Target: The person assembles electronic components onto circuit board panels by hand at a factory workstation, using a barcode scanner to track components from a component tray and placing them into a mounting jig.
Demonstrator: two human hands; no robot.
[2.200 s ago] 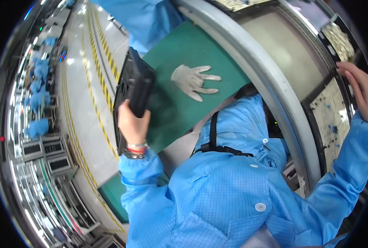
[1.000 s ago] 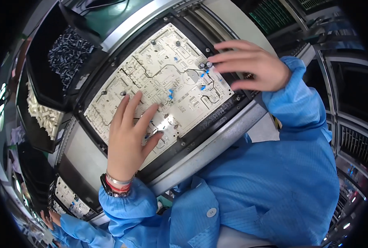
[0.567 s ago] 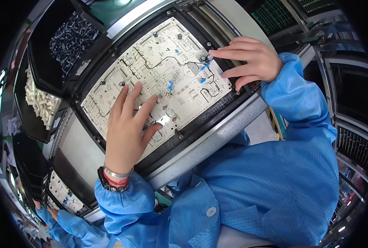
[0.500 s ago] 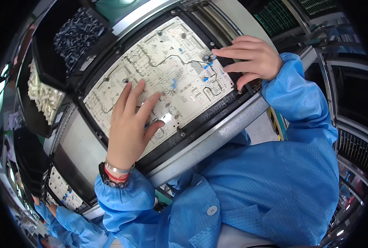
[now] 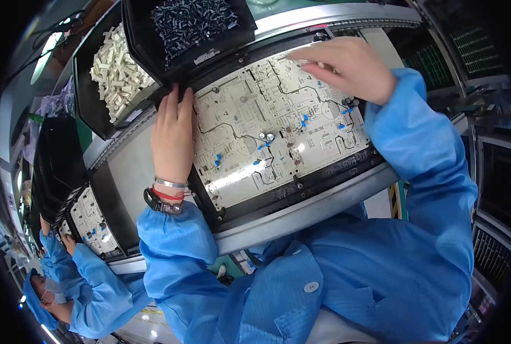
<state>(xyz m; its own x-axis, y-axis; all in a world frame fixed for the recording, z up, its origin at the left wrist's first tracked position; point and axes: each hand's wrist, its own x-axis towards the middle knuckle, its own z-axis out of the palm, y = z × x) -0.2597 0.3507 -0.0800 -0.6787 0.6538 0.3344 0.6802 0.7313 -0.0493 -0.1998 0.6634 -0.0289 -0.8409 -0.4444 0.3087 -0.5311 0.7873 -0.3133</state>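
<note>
I am looking down at a large white circuit board [image 5: 272,123] that fills the centre of the frame, sitting tilted in a black carrier frame [image 5: 301,186] on a grey metal conveyor rail [image 5: 301,215]. My left hand [image 5: 172,135] lies flat at the board's left edge, fingers stretched out and together, pointing toward the top of the frame, gripping nothing; the fingertips reach the edge of the parts bins above. On that wrist I wear a silver bangle, a red band and a dark watch [image 5: 164,198]. My right hand [image 5: 347,66] rests on the upper right part of the board, fingers curled downward with the tips on the surface; I cannot tell whether it pinches a small part. Both of my arms are in light blue sleeves [image 5: 422,149], and the blue coat fills the lower right of the frame. The board carries small blue components [image 5: 304,121] and a pair of silver cylindrical ones [image 5: 267,136] near its middle. In the upper left, a black bin holds white plastic connectors [image 5: 118,69]; beside it, at top centre, another black bin holds small dark parts [image 5: 195,20]. At the lower left, a second board [image 5: 89,221] sits further along the line, where another person in a blue coat [image 5: 89,286] has a hand near it
</note>
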